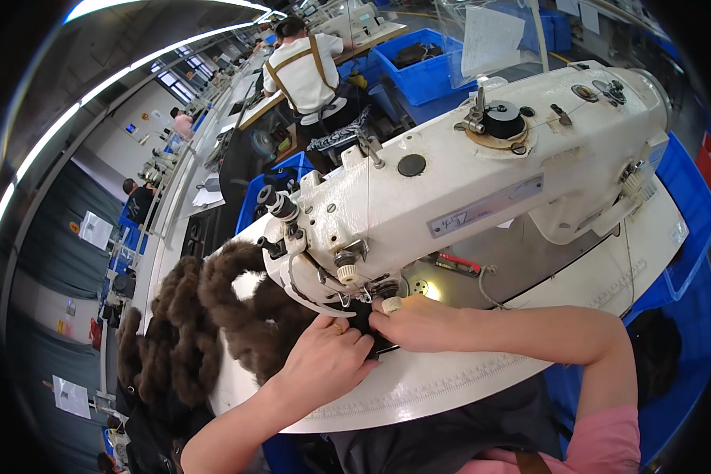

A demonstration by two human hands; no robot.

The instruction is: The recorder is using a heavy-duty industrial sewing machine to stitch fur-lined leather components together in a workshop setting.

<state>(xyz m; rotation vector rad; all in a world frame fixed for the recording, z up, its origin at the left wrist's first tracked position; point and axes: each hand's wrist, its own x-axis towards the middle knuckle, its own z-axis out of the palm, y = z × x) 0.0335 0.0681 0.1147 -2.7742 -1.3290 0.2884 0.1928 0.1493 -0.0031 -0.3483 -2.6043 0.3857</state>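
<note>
A white industrial sewing machine (pixel 466 174) spans the view. Under its needle, dark fabric (pixel 363 320) lies on the plate beside a small light. My left hand (pixel 328 355), with a ring, presses the fabric left of the presser foot, fingers curled on it. My right hand (pixel 411 324) pinches the fabric at the foot's right, its fingertips partly hidden behind machine parts. Brown fur pieces (pixel 182 316) are piled on the white table (pixel 426 395) to my left. A red-handled tool (pixel 458 262) lies behind the needle area.
Blue bins (pixel 407 67) stand behind the machine and at the right (pixel 679 253). A co-worker (pixel 300 75) in a white top sits ahead; others (pixel 138 201) work along the benches at left. A clear sheet with paper (pixel 490 43) hangs at the back right.
</note>
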